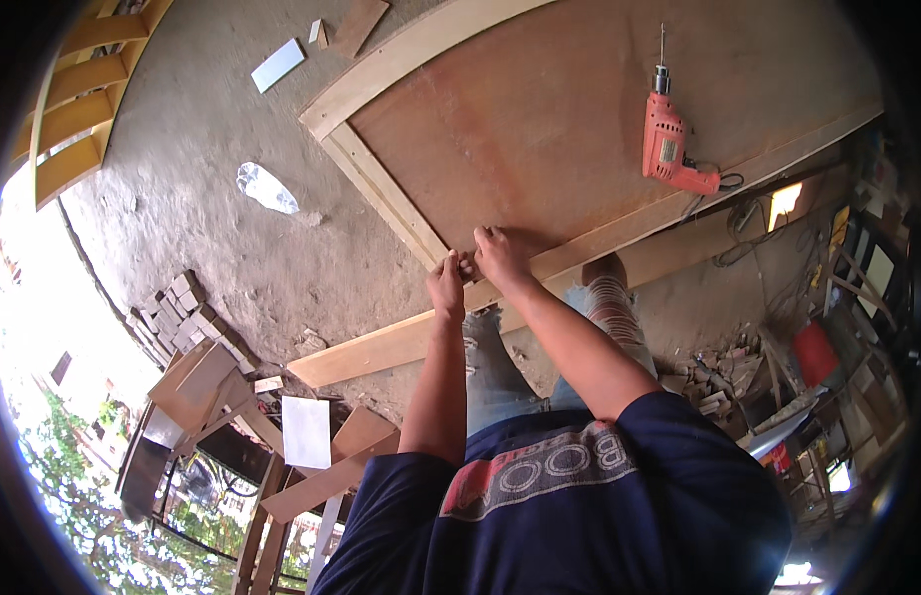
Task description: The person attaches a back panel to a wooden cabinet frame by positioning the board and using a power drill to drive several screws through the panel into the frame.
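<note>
A large brown panel (540, 129) lies in front of me, edged with pale wooden strips (391, 198). Both hands are at its near left corner, where two strips meet. My left hand (446, 287) is closed right at the corner, its fingertips pinched together. Just to its right, my right hand (500, 260) is curled closed over the panel's near edge. Whatever is between the fingers of either hand is too small or hidden to make out. A red power drill (668, 144) with a long bit rests on the panel's right part, its bit pointing away from me.
A long loose board (371, 349) runs beside the panel's near edge, by my legs. On the floor lie a clear plastic bottle (266, 187) and a small white piece (279, 65). Stacked blocks (187, 315) and board offcuts are at left; scrap wood (718, 382) clutters the right.
</note>
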A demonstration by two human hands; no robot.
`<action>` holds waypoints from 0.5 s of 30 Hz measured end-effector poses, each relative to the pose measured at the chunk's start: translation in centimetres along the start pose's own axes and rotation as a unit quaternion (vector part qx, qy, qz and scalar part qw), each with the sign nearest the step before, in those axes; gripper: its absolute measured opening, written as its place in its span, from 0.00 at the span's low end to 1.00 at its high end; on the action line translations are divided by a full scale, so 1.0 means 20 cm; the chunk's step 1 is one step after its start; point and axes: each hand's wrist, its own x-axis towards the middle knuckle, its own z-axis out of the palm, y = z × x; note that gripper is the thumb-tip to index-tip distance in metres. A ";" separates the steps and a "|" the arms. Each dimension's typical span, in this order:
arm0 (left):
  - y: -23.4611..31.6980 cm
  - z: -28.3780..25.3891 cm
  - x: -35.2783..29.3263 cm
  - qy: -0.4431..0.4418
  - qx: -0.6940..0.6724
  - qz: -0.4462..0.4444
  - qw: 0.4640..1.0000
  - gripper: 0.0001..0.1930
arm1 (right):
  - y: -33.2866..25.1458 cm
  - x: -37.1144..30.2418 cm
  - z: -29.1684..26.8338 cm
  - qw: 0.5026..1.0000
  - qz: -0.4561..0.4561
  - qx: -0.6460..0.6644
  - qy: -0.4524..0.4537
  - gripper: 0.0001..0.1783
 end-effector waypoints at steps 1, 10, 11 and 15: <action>0.00 0.02 0.01 -0.011 -0.016 -0.001 1.000 0.19 | 0.02 0.00 -0.01 1.000 0.000 0.004 -0.009 0.08; 0.00 0.01 0.05 0.015 0.013 0.030 0.999 0.18 | -0.05 -0.03 -0.03 0.995 -0.054 -0.069 -0.037 0.05; 0.01 0.02 0.04 0.018 0.007 0.034 0.999 0.18 | -0.04 -0.03 -0.04 0.995 -0.069 -0.064 -0.016 0.04; 0.06 0.06 0.02 0.021 0.002 0.020 1.000 0.18 | -0.04 -0.03 -0.14 0.995 -0.056 0.083 0.008 0.04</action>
